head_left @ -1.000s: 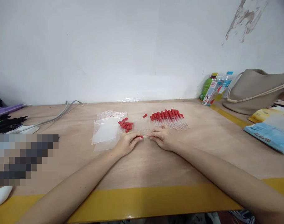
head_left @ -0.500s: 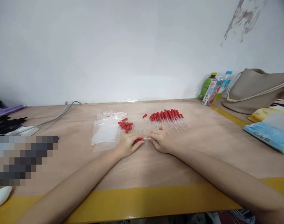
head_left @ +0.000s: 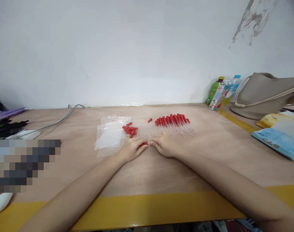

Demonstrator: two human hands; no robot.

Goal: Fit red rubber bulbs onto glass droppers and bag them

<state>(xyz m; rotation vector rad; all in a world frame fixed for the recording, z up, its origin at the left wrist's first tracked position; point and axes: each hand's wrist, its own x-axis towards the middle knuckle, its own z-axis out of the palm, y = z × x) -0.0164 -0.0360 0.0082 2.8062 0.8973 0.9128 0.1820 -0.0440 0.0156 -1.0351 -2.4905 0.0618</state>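
The two hands meet low over the middle of the surface (head_left: 147, 175), nearly touching. The left hand (head_left: 132, 150) has its fingers pinched on a red bulb (head_left: 144, 144), which lies sideways, partly hidden between thumb and forefinger. The right hand (head_left: 165, 145) sits just beside it, fingers held narrow at a clear tube (head_left: 148, 144); only a short bit of it shows between the hands, and I can't tell from here how far it goes into the bulb.

Just past the hands, spare tubes (head_left: 146, 129) lie side by side. Left of them is a heap of spare bulbs (head_left: 130, 129), next to some clear bags (head_left: 108, 138); a lone bulb (head_left: 150, 120) lies farther back. To the right, droppers (head_left: 172, 119) lie in a slanting row, red ends toward the wall (head_left: 137, 54). Well apart, bottles (head_left: 218, 93) stand near a grey tote (head_left: 265, 96).
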